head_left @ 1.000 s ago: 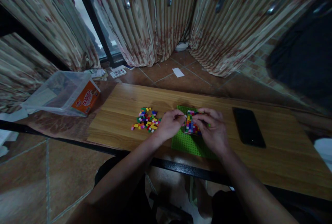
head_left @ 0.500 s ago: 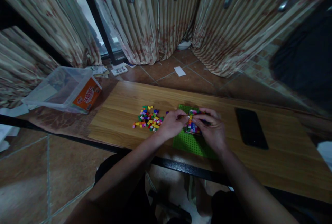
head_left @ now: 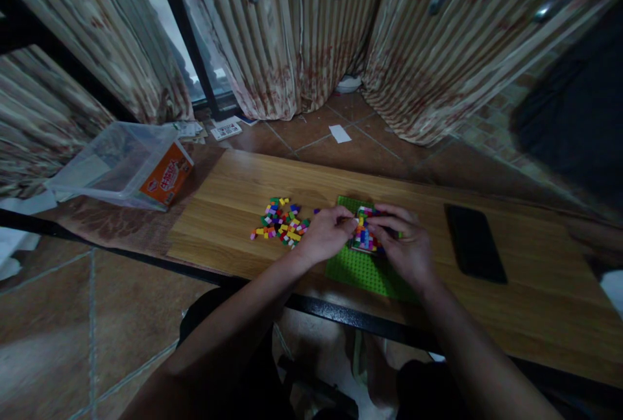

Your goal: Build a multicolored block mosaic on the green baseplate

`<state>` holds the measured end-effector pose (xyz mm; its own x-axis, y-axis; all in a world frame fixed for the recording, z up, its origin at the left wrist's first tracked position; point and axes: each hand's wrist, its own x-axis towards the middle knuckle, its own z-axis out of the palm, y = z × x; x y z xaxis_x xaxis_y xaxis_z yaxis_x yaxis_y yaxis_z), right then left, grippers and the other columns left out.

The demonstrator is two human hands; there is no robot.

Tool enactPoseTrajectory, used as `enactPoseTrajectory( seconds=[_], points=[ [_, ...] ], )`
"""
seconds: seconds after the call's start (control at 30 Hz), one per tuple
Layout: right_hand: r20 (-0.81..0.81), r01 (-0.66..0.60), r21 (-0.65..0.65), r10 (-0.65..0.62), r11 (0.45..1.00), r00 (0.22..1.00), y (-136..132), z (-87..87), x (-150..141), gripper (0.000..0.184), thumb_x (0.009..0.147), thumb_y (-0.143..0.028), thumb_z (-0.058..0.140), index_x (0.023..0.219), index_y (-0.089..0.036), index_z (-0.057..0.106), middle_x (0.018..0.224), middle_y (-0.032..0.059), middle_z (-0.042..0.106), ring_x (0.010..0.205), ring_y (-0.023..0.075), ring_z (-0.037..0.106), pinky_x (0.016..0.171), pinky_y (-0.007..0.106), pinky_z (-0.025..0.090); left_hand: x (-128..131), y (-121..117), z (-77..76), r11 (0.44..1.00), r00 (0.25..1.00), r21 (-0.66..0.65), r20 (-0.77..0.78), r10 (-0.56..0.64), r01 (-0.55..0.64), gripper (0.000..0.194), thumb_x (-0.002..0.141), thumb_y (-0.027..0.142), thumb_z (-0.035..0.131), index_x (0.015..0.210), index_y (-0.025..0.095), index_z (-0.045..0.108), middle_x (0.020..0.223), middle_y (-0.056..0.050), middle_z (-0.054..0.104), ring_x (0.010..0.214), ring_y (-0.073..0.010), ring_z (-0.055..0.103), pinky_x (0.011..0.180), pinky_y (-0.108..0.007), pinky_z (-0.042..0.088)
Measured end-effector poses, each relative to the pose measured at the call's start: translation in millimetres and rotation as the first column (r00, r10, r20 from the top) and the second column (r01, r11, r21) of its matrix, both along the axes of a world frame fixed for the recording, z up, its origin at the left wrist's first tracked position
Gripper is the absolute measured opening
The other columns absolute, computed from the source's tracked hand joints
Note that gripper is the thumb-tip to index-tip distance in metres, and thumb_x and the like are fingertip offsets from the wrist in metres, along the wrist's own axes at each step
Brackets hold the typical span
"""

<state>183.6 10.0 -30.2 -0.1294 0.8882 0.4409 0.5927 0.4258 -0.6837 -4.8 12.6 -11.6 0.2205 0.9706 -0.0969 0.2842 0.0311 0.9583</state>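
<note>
A green studded baseplate (head_left: 360,271) lies on the wooden table (head_left: 233,212) near its front edge. A small block of many-coloured bricks (head_left: 364,235) stands on the plate. My left hand (head_left: 325,235) is curled at the block's left side, fingertips pinched against its top edge. My right hand (head_left: 406,245) wraps the block's right side with bent fingers. A loose pile of small coloured bricks (head_left: 282,220) lies on the table just left of my left hand.
A black phone (head_left: 474,242) lies flat to the right of the plate. A clear plastic tub with an orange label (head_left: 127,167) rests at the table's left end. Striped curtains hang behind, above a tiled floor with paper scraps.
Both hands stay on the brick block. The view has shifted slightly, so everything sits a little further right and up in the picture.
</note>
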Motion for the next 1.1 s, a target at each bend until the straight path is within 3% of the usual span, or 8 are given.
enactPoseTrajectory(
  seconds=[0.27,0.53,0.7,1.1],
  points=[
    [-0.060,0.036,-0.078,-0.041,0.996,0.997,1.1,5.1,-4.0,0.008,0.078,-0.032,0.071,0.083,-0.026,0.075,0.112,0.0045,0.069,0.106,0.0243,0.062,0.099,0.047,0.043,0.2,-0.3,2.0,1.000,1.000,0.006,0.000,0.008,-0.008,0.014,0.083,0.024,0.055,0.078,0.015,0.065,0.065,0.001,0.064,0.064,-0.0130,0.059,0.060,-0.022,0.044],
    [-0.198,0.021,-0.206,-0.062,0.978,0.978,4.3,4.3,-7.1,0.017,0.073,-0.033,0.075,0.089,-0.026,0.075,0.111,0.0052,0.070,0.109,0.0253,0.063,0.103,0.049,0.041,1.1,0.9,-0.6,1.000,1.000,0.024,0.013,0.008,-0.008,0.014,0.083,0.024,0.055,0.075,0.016,0.064,0.065,0.001,0.064,0.063,-0.0123,0.058,0.058,-0.021,0.042],
    [-0.314,-0.031,-0.297,-0.067,0.954,0.947,6.6,2.6,-6.6,0.022,0.069,-0.033,0.077,0.089,-0.026,0.075,0.113,0.0052,0.069,0.108,0.0243,0.063,0.100,0.045,0.044,1.3,1.2,-2.5,0.999,1.000,0.050,0.014,0.003,-0.004,0.015,0.083,0.024,0.053,0.076,0.016,0.064,0.066,0.001,0.065,0.064,-0.0124,0.059,0.059,-0.021,0.043],
    [-0.322,0.001,-0.413,-0.147,0.911,0.935,5.9,11.9,-13.1,0.024,0.065,-0.032,0.077,0.088,-0.025,0.075,0.104,0.0037,0.071,0.097,0.0226,0.065,0.090,0.040,0.048,3.0,-0.2,-4.4,0.998,0.999,0.062,0.032,0.005,-0.007,0.015,0.083,0.023,0.054,0.076,0.015,0.064,0.067,0.000,0.065,0.063,-0.0128,0.058,0.061,-0.023,0.045]
  ],
)
